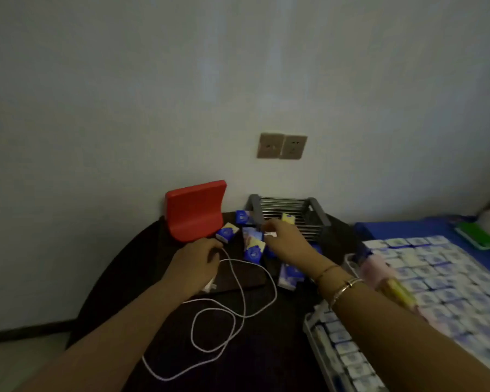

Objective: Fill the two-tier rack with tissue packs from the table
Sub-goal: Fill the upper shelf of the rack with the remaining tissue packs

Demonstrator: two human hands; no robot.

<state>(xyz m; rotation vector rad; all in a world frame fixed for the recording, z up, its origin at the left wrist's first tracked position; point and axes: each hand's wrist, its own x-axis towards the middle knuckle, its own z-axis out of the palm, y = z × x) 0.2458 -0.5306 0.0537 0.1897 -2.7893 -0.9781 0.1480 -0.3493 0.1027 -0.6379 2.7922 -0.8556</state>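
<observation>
A grey wire rack (290, 203) stands against the wall at the back of the dark round table (142, 278). One tissue pack (288, 218) lies on its upper tier. Blue-and-white tissue packs lie loose on the table: one (227, 232) by the red stand, one (244, 217) left of the rack, one (253, 248) in the middle and one (290, 275) under my right forearm. My right hand (287, 240) reaches to the rack's front edge and pinches a small pale pack at its fingertips, which are blurred. My left hand (195, 265) is curled round a white charger and its cable (238, 306).
A red L-shaped stand (195, 209) sits left of the rack. The white cable loops over the table's middle and front. A wall socket (282, 146) is above the rack. At right, a blue bed (393, 227) carries several rows of packs (436, 273), and a tray (311, 332) holds more.
</observation>
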